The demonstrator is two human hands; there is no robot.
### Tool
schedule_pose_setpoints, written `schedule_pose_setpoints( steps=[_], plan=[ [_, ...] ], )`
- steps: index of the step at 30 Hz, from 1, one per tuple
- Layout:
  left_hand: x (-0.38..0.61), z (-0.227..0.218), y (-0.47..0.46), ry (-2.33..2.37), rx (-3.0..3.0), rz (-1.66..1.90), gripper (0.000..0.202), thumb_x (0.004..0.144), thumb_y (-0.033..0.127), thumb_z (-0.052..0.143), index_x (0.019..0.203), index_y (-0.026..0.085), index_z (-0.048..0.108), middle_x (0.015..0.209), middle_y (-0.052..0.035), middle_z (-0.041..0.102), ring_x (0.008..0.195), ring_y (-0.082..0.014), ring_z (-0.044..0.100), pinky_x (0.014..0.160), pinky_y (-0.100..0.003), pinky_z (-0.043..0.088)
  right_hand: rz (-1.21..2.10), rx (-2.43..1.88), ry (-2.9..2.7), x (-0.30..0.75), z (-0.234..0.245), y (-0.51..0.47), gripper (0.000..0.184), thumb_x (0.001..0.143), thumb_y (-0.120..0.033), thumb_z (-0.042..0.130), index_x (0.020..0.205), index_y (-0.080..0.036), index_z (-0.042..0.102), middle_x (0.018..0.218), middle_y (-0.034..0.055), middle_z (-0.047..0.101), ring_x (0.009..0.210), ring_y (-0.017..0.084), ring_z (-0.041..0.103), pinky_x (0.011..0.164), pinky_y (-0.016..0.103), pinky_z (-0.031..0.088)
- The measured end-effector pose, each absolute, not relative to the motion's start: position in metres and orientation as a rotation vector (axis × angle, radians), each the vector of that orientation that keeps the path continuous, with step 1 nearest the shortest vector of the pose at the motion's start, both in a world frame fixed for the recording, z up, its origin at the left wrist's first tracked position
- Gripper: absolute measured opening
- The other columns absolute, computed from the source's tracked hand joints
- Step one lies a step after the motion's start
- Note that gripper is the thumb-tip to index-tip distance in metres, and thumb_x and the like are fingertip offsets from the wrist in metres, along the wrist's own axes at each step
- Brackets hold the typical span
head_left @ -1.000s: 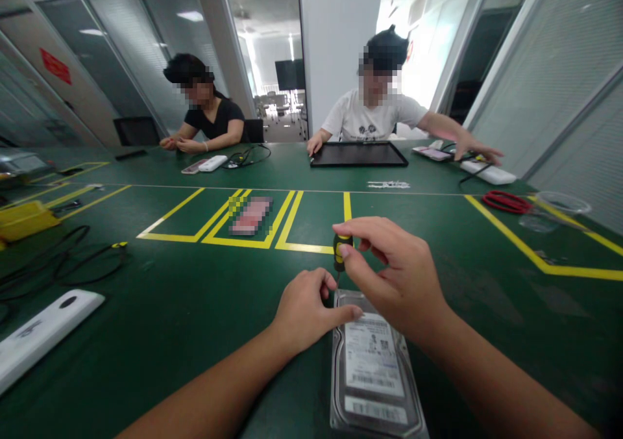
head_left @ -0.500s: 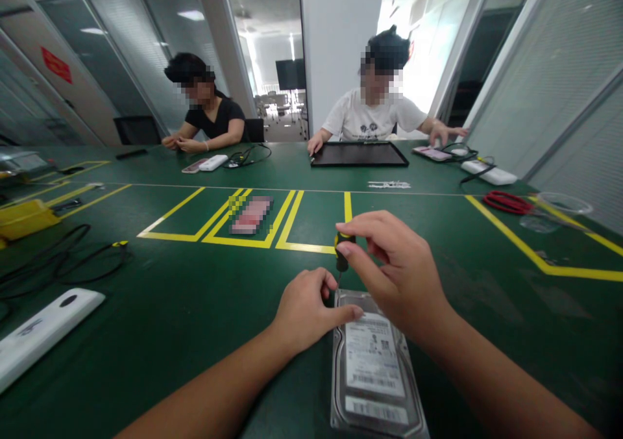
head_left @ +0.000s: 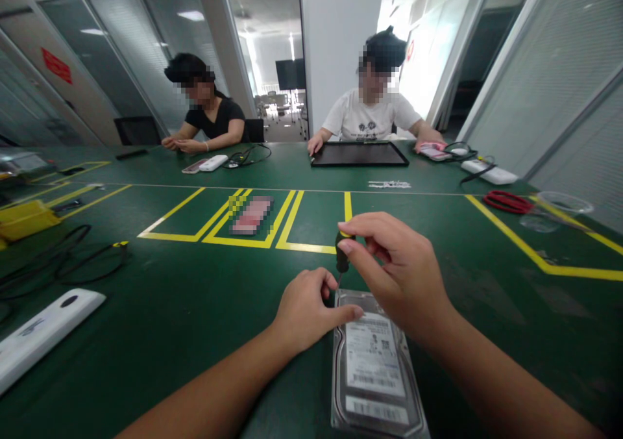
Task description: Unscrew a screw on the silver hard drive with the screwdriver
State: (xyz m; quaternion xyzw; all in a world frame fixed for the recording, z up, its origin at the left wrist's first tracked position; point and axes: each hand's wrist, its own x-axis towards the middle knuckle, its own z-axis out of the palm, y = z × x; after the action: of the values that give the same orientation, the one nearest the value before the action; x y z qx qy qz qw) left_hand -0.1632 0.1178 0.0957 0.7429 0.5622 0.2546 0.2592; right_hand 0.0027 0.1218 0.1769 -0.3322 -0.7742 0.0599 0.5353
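Observation:
A silver hard drive (head_left: 374,374) with a white label lies flat on the green table mat (head_left: 170,309) just in front of me. My left hand (head_left: 304,309) rests on the drive's far left corner, thumb pressed on its top, fingers curled. My right hand (head_left: 396,273) pinches the black and yellow handle of a small screwdriver (head_left: 342,257), which stands upright with its tip on the drive's far edge.
Two people sit across the table, one behind a black tray (head_left: 359,154). A white device (head_left: 39,332) lies at the left, black cables (head_left: 63,260) and a yellow box (head_left: 22,219) beyond it. A pink phone (head_left: 250,215) lies inside yellow tape lines; a red cable (head_left: 506,201) lies at the right.
My right hand's fingers have shifted a little round the screwdriver handle. The person in white across the table has drawn an arm back from the far right toward the body.

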Motion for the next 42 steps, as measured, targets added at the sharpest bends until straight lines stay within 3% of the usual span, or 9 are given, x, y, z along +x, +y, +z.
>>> schedule_pose_setpoints(
  steps=[6, 17, 22, 30, 37, 42],
  plan=[
    [-0.1641, 0.0928, 0.118, 1.517, 2.023, 0.691, 0.048, 0.066, 0.061, 0.077, 0.08, 0.021, 0.056, 0.072, 0.0022, 0.056, 0.07, -0.0174, 0.05, 0.059, -0.029, 0.031, 0.168, -0.766, -1.85, -0.0001, 0.1766, 0.12, 0.016, 0.089, -0.013, 0.065, 0.104, -0.012, 0.071, 0.108, 0.0054, 0.065, 0.099, 0.012, 0.062, 0.091, 0.026, 0.051],
    [-0.1643, 0.0925, 0.1182, 1.51, 2.038, 0.682, 0.048, 0.066, 0.059, 0.079, 0.08, 0.022, 0.054, 0.072, 0.0026, 0.056, 0.07, -0.0176, 0.051, 0.061, -0.03, 0.031, 0.152, -0.815, -1.856, 0.0007, 0.1708, 0.122, 0.019, 0.09, -0.013, 0.063, 0.109, -0.014, 0.067, 0.1, 0.001, 0.066, 0.087, 0.009, 0.06, 0.077, 0.021, 0.049],
    [-0.1635, 0.0939, 0.1191, 1.512, 2.037, 0.685, 0.048, 0.066, 0.06, 0.079, 0.08, 0.022, 0.053, 0.072, 0.0028, 0.056, 0.07, -0.0176, 0.051, 0.061, -0.03, 0.031, 0.159, -0.889, -1.837, 0.0014, 0.1696, 0.1207, 0.029, 0.09, -0.014, 0.062, 0.119, -0.016, 0.064, 0.106, 0.0015, 0.067, 0.083, 0.009, 0.06, 0.078, 0.024, 0.049],
    [-0.1637, 0.0898, 0.1185, 1.504, 2.053, 0.713, 0.045, 0.068, 0.058, 0.077, 0.081, 0.022, 0.054, 0.071, 0.003, 0.056, 0.069, -0.0172, 0.05, 0.06, -0.03, 0.03, 0.204, -0.859, -1.853, -0.0004, 0.1721, 0.1192, 0.026, 0.091, -0.012, 0.055, 0.113, -0.013, 0.066, 0.105, 0.0036, 0.067, 0.089, 0.012, 0.06, 0.082, 0.026, 0.05],
    [-0.1643, 0.0896, 0.1183, 1.511, 2.048, 0.718, 0.047, 0.068, 0.062, 0.076, 0.081, 0.022, 0.056, 0.072, 0.0023, 0.057, 0.069, -0.0173, 0.05, 0.059, -0.03, 0.03, 0.147, -0.821, -1.859, 0.0007, 0.1728, 0.1212, 0.016, 0.087, -0.014, 0.066, 0.103, -0.014, 0.068, 0.095, 0.002, 0.061, 0.087, 0.012, 0.056, 0.082, 0.026, 0.048],
    [-0.1648, 0.0901, 0.1182, 1.508, 2.05, 0.705, 0.046, 0.068, 0.06, 0.076, 0.082, 0.022, 0.056, 0.073, 0.0025, 0.057, 0.07, -0.0171, 0.05, 0.06, -0.03, 0.031, 0.149, -0.815, -1.871, 0.0014, 0.1718, 0.1204, 0.027, 0.089, -0.012, 0.06, 0.115, -0.015, 0.066, 0.098, 0.0014, 0.064, 0.085, 0.011, 0.058, 0.08, 0.025, 0.049]
  ],
)
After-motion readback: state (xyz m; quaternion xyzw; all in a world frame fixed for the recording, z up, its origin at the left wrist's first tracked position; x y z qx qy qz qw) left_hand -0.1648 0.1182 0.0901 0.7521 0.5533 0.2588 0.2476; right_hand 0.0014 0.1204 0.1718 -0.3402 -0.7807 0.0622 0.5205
